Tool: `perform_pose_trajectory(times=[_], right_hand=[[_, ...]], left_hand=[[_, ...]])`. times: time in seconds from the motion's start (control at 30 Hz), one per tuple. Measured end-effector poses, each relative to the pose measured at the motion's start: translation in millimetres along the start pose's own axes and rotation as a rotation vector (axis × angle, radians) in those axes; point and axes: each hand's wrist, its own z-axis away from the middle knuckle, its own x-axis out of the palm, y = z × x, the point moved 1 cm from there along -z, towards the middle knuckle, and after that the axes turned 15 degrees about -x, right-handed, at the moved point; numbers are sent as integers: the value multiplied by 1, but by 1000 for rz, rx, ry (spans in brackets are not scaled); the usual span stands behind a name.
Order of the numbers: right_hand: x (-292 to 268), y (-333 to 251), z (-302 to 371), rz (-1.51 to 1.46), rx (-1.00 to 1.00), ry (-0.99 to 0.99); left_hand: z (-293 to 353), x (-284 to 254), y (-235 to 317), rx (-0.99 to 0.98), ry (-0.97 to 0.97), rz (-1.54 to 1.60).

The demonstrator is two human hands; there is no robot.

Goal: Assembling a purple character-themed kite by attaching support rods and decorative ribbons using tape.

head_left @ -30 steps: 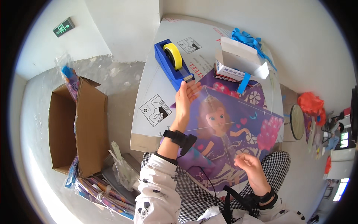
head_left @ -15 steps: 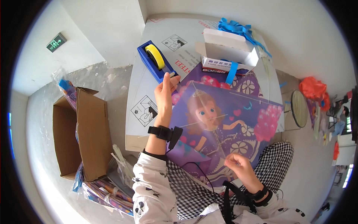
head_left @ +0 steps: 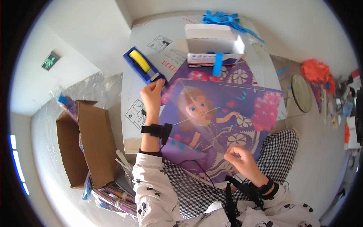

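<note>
A purple kite (head_left: 249,143) printed with a cartoon princess lies across the near part of the table and over my lap. Thin pale rods (head_left: 200,114) cross on its face. My left hand (head_left: 152,94) is closed in a pinch at the cutting end of a blue tape dispenser (head_left: 135,70), which carries a yellow-cored roll (head_left: 140,61). What the fingertips hold is too small to make out. Over the lower right of the kite, my right hand (head_left: 240,160) is curled, thumb and fingertips together near a rod; anything between them is hidden.
Behind the kite, an open white carton (head_left: 215,45) has a blue strip (head_left: 217,65) hanging over its front. Blue ribbons (head_left: 227,19) lie at the table's far edge. On the left floor stands a cardboard box (head_left: 96,145) beside bundled printed sheets (head_left: 117,200). A round stool (head_left: 301,93) stands right.
The whole view has shifted, moving the table and dispenser leftward in it. My left fingers have drawn closer together beside the dispenser's cutter. My right hand keeps its pinch over the kite.
</note>
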Motion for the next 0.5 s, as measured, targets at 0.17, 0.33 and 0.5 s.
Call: perform_pose_trajectory(times=[0.17,0.33,0.5], right_hand=[[-36,-5,6,-32,-38,-100],[-119,-3,24,-2,-125,-115],[-205,-11,8,-25,-135,-89]], left_hand=[[32,-15,-11,-100,-117,102],[102,-12,101,-42,-322,593],[151,8,153,42,-531,753]])
